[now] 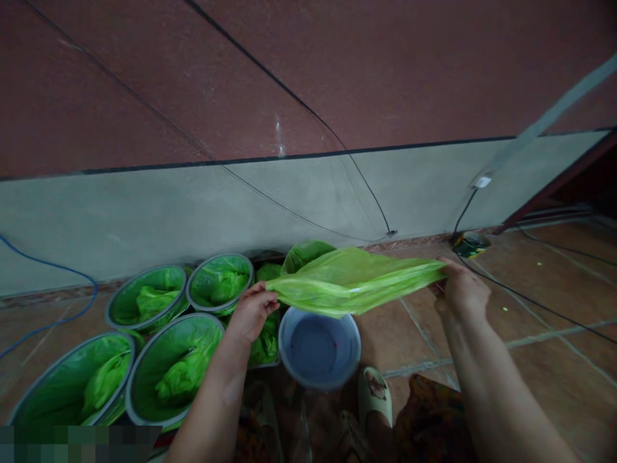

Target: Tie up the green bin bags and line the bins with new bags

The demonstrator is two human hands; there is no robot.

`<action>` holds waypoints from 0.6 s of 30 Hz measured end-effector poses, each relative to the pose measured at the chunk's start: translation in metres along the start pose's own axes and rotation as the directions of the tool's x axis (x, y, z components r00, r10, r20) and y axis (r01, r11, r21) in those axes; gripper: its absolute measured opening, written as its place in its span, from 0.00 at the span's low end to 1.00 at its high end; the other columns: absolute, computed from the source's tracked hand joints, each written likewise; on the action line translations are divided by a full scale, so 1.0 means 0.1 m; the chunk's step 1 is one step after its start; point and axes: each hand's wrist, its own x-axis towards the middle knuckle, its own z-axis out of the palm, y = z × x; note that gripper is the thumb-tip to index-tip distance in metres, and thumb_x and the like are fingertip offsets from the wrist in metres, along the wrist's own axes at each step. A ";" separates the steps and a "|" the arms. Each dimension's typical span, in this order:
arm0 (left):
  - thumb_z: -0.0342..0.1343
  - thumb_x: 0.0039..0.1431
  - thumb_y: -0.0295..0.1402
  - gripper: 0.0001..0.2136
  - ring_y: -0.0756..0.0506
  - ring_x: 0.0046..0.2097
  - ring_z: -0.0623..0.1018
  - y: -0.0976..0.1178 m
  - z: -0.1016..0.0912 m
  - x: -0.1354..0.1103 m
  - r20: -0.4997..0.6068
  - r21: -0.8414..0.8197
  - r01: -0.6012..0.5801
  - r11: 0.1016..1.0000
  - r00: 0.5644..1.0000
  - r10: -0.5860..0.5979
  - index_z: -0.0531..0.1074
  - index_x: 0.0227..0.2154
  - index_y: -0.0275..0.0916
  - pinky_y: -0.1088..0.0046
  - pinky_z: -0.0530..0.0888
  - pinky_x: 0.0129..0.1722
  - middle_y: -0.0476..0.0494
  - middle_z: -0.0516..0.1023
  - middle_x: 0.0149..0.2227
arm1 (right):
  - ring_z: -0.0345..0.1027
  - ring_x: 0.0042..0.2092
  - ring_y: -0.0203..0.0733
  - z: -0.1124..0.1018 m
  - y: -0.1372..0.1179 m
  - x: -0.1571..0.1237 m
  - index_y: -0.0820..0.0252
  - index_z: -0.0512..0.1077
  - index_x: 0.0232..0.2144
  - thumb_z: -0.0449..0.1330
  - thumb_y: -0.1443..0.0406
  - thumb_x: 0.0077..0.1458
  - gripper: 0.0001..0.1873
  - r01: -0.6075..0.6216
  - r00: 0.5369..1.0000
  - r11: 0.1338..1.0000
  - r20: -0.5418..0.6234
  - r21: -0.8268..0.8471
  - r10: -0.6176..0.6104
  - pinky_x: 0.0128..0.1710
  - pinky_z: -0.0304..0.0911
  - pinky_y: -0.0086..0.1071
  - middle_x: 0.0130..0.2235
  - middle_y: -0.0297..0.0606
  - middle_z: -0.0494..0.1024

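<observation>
A thin green plastic bag [357, 280] is stretched sideways between my two hands. My left hand [253, 310] pinches its left end, and my right hand [463, 289] grips the right end, with some of those fingers hidden behind the wrist. Below the bag stands a grey bucket [357, 344] with no liner in it and a few small red specks inside. To the left, several buckets are lined with similar green bags, among them a lined bucket [219, 280] near the wall and a lined bucket [135, 386] close to my left forearm.
Behind the buckets runs a wall [289, 193], red above and pale below. A black cable [530, 298] crosses the tiled floor at right, near a small dark tin [471, 244]. A blue cable [62, 321] lies at left. My slippered foot [376, 392] stands beside the bare bucket.
</observation>
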 end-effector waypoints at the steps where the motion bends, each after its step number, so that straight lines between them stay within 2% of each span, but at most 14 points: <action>1: 0.63 0.35 0.28 0.10 0.51 0.28 0.74 0.03 0.00 -0.02 0.044 -0.050 0.048 0.998 0.998 -0.046 0.68 0.22 0.37 0.73 0.73 0.33 0.52 0.74 0.24 | 0.64 0.23 0.33 0.01 -0.02 -0.01 0.63 0.75 0.27 0.59 0.71 0.38 0.09 -0.016 1.000 1.000 -0.020 0.010 0.017 0.19 0.60 0.26 0.23 0.31 0.72; 3: 0.63 0.36 0.28 0.08 0.49 0.32 0.77 0.08 -0.02 -0.05 0.090 -0.135 0.098 0.986 0.992 -0.086 0.71 0.24 0.37 0.68 0.75 0.39 0.48 0.77 0.27 | 0.64 0.23 0.33 0.02 -0.04 -0.03 0.63 0.75 0.26 0.59 0.72 0.38 0.09 -0.035 0.999 0.999 -0.028 0.026 0.036 0.19 0.60 0.25 0.24 0.31 0.72; 6: 0.64 0.36 0.28 0.09 0.46 0.35 0.78 0.14 -0.05 -0.04 0.081 -0.180 0.066 0.982 0.995 -0.052 0.74 0.25 0.37 0.65 0.76 0.43 0.45 0.79 0.29 | 0.64 0.24 0.33 0.01 -0.04 -0.03 0.63 0.74 0.26 0.59 0.72 0.38 0.08 -0.038 0.999 0.999 -0.021 0.021 0.039 0.20 0.62 0.26 0.23 0.30 0.71; 9: 0.66 0.34 0.29 0.10 0.48 0.31 0.76 0.15 -0.09 0.00 0.011 -0.098 -0.033 0.995 0.999 0.034 0.73 0.23 0.38 0.66 0.75 0.39 0.48 0.76 0.26 | 0.64 0.24 0.33 0.01 -0.04 0.00 0.63 0.75 0.27 0.59 0.71 0.38 0.09 -0.022 1.000 1.000 -0.009 0.012 0.022 0.20 0.64 0.27 0.23 0.29 0.71; 11: 0.66 0.35 0.33 0.10 0.49 0.29 0.74 0.13 -0.12 0.04 -0.115 0.059 -0.147 0.987 0.982 0.153 0.71 0.22 0.38 0.69 0.73 0.35 0.50 0.74 0.24 | 0.62 0.22 0.31 0.02 -0.04 0.00 0.63 0.75 0.27 0.61 0.70 0.38 0.09 0.018 0.999 1.000 -0.027 0.000 -0.018 0.19 0.61 0.26 0.23 0.28 0.70; 12: 0.65 0.36 0.35 0.10 0.49 0.28 0.72 0.11 -0.14 0.06 -0.198 0.192 -0.224 0.955 0.945 0.262 0.71 0.22 0.38 0.71 0.71 0.33 0.51 0.72 0.23 | 0.60 0.22 0.31 0.02 -0.04 -0.01 0.63 0.75 0.27 0.61 0.69 0.37 0.09 0.059 0.998 0.998 -0.034 -0.011 -0.059 0.19 0.60 0.25 0.23 0.28 0.70; 13: 0.63 0.38 0.35 0.09 0.49 0.27 0.71 0.09 -0.16 0.07 -0.263 0.359 -0.297 0.885 0.878 0.401 0.70 0.21 0.38 0.71 0.70 0.33 0.52 0.70 0.22 | 0.59 0.21 0.30 0.02 -0.04 -0.03 0.63 0.75 0.27 0.62 0.68 0.37 0.09 0.114 0.993 0.993 -0.037 -0.027 -0.115 0.18 0.58 0.25 0.23 0.29 0.71; 14: 0.61 0.39 0.35 0.07 0.49 0.28 0.70 0.06 -0.18 0.08 -0.286 0.535 -0.341 0.773 0.787 0.546 0.69 0.20 0.39 0.71 0.69 0.33 0.52 0.69 0.22 | 0.59 0.21 0.30 0.01 -0.03 -0.05 0.63 0.76 0.26 0.62 0.67 0.37 0.09 0.179 0.983 0.983 -0.027 -0.044 -0.180 0.17 0.56 0.25 0.24 0.29 0.72; 15: 0.59 0.41 0.33 0.06 0.48 0.29 0.69 0.04 -0.20 0.08 -0.264 0.690 -0.348 0.635 0.696 0.668 0.68 0.19 0.40 0.70 0.68 0.34 0.51 0.68 0.22 | 0.59 0.21 0.31 0.00 -0.02 -0.09 0.64 0.76 0.26 0.62 0.67 0.37 0.09 0.243 0.970 0.968 -0.003 -0.065 -0.244 0.18 0.55 0.25 0.24 0.31 0.73; 16: 0.56 0.43 0.32 0.06 0.47 0.30 0.69 0.02 -0.22 0.09 -0.213 0.804 -0.326 0.497 0.622 0.753 0.65 0.18 0.40 0.70 0.68 0.35 0.51 0.66 0.21 | 0.60 0.22 0.31 -0.03 -0.01 -0.13 0.64 0.77 0.27 0.61 0.67 0.37 0.10 0.298 0.955 0.950 0.027 -0.093 -0.297 0.18 0.56 0.26 0.25 0.32 0.75; 17: 0.54 0.44 0.31 0.07 0.46 0.30 0.69 0.01 -0.24 0.09 -0.160 0.877 -0.288 0.384 0.579 0.800 0.62 0.16 0.41 0.69 0.67 0.35 0.50 0.65 0.21 | 0.61 0.22 0.32 -0.06 -0.01 -0.17 0.64 0.77 0.27 0.61 0.67 0.37 0.10 0.336 0.942 0.933 0.060 -0.127 -0.331 0.19 0.56 0.26 0.25 0.33 0.76; 18: 0.53 0.46 0.30 0.09 0.46 0.29 0.69 0.02 -0.25 0.10 -0.127 0.920 -0.239 0.310 0.566 0.814 0.60 0.16 0.42 0.69 0.67 0.35 0.50 0.63 0.20 | 0.63 0.23 0.33 -0.10 -0.01 -0.21 0.64 0.78 0.28 0.60 0.67 0.38 0.11 0.358 0.933 0.918 0.096 -0.169 -0.347 0.20 0.57 0.27 0.26 0.35 0.76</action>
